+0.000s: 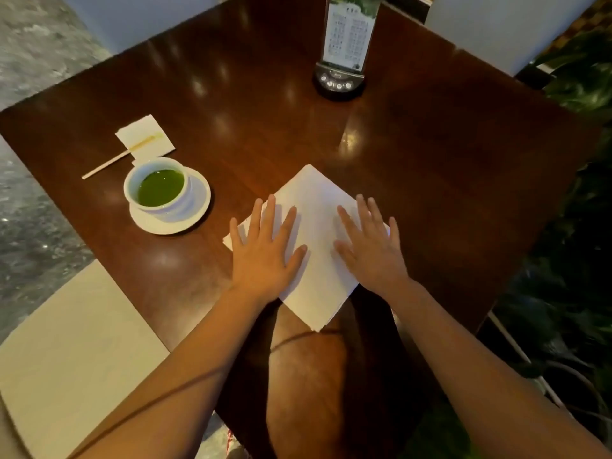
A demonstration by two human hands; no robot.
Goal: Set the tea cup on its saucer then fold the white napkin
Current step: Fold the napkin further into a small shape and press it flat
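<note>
Your white napkin (314, 233) lies as a smooth paper diamond, its near corner overhanging the glossy wooden table (430, 160). Your left hand (265, 250) and right hand (371, 246) press on it flat, fingers spread. Left of your left hand, the tea cup (157, 185) of green liquid sits on its round saucer (195, 207). Beyond your right hand stands a menu card (347, 31), its print unreadable.

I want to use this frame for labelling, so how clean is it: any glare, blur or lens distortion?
Head view: soft ceiling-light glare spots dot the glossy dark wooden table; its edges bow from the wide-angle lens; the grey stone floor at upper left is smeared; the flat white paper napkin and the white tea cup of green tea read clearly.
</note>
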